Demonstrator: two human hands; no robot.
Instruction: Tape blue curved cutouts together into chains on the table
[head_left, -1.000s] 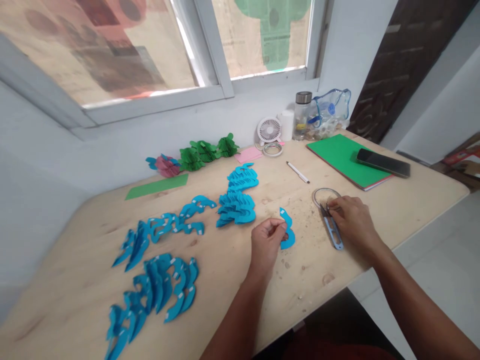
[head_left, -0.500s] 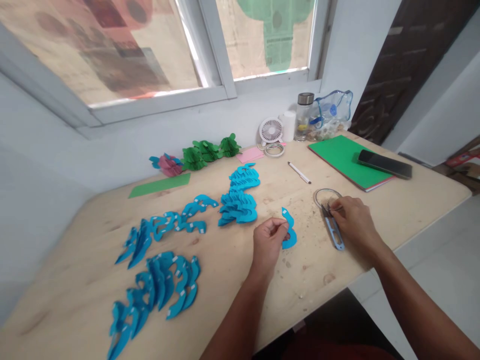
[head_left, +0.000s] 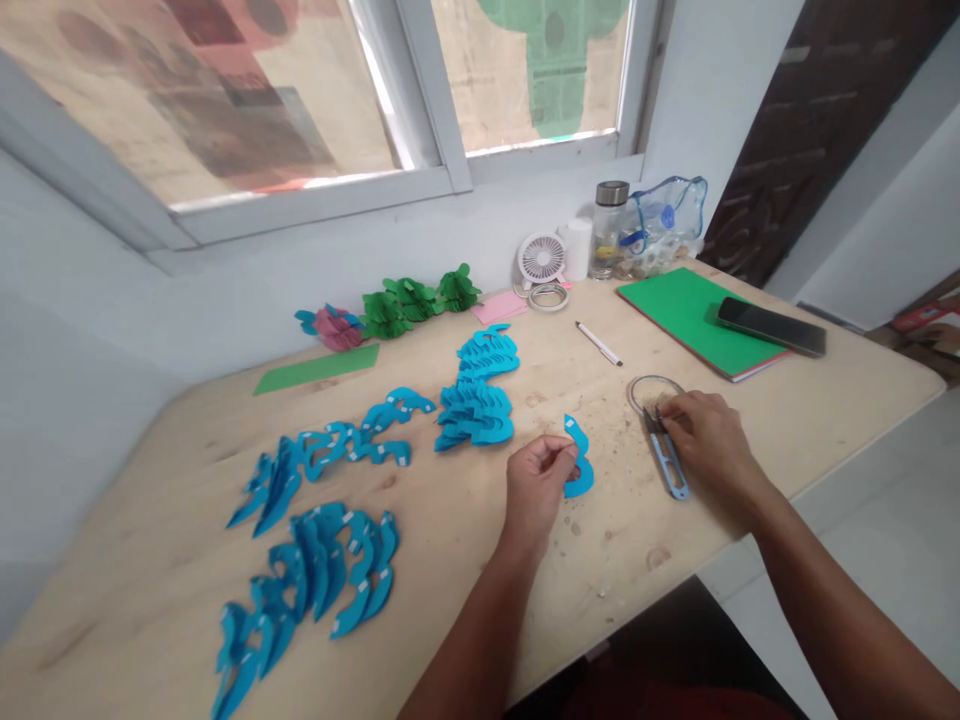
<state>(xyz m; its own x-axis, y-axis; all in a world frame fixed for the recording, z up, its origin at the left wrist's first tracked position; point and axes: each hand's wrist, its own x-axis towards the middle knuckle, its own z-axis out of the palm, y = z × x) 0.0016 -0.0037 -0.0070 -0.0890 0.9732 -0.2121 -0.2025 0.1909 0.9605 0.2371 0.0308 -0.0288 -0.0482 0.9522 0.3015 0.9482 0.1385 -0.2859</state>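
From the head view I see a pale wooden counter set under a window, its far edge running along a white wall. Dark specks are scattered on the wood toward the near edge. The left hand, in from that edge, has its grip pinched tight on a blue paper cut-out. The right hand, nearer the right edge, has fingertips drawn together at a thin ring; whether that grip holds anything I can't tell. Blue snips lie just beside those fingers. Rows of blue pieces spread across the counter's left half, with denser stacks toward the middle. Green paper flowers, a small white fan and a bottle line the far edge. A phone rests on a green booklet toward the right corner. Beyond stands a dark carved door; pale floor shows past the right edge.
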